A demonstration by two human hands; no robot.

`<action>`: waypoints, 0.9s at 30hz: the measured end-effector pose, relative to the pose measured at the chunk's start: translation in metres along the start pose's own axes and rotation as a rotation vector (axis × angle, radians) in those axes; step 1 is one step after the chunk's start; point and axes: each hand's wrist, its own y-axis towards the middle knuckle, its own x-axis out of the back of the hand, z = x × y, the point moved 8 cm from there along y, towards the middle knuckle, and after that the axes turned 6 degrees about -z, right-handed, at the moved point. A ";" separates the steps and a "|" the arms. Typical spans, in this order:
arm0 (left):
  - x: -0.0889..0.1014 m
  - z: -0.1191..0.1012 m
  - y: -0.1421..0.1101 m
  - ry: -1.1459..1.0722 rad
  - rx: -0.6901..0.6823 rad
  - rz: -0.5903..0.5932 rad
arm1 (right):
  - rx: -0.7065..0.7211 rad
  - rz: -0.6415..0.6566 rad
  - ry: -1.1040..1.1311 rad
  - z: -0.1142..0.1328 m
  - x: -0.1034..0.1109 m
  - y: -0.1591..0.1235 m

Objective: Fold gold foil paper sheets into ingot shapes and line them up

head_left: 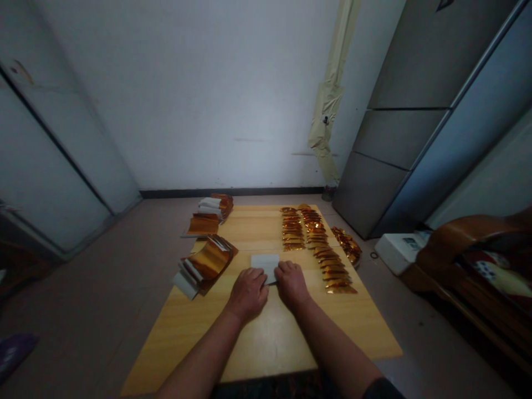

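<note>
A small pale grey-white sheet of paper (265, 260) lies on the wooden table in front of me. My left hand (250, 288) has its fingers curled on the sheet's lower left side. At its right edge, my right hand (292, 284) presses with bent fingers, closed on the paper. My thumbs and the sheet's near edge are partly hidden. Left of my hands lies a fanned stack of gold foil sheets (210, 260) with pale backs. To the right run rows of folded gold foil pieces (332, 269), overlapping one another.
The wooden table (274, 343) stands on a tiled floor. More foil sheets (203, 224) lie at its far left edge. A container of gold pieces (347, 244) is beside the right edge. A grey refrigerator (386, 133), white box (399, 252) and wooden seat (449, 271) are rightward.
</note>
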 end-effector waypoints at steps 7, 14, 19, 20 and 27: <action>0.000 0.003 -0.008 0.011 0.011 -0.002 | -0.035 -0.036 0.130 -0.010 0.004 -0.003; 0.003 0.003 -0.006 0.020 0.023 -0.022 | -0.292 -0.209 0.374 -0.036 0.013 0.014; 0.007 0.012 -0.004 0.007 0.050 -0.026 | -0.388 -0.112 0.394 -0.039 -0.004 0.032; 0.007 0.014 -0.003 0.002 0.055 -0.023 | -0.401 -0.096 0.390 -0.039 -0.007 0.033; 0.002 0.019 -0.005 -0.015 0.040 -0.020 | -0.393 -0.141 0.347 -0.031 -0.006 0.034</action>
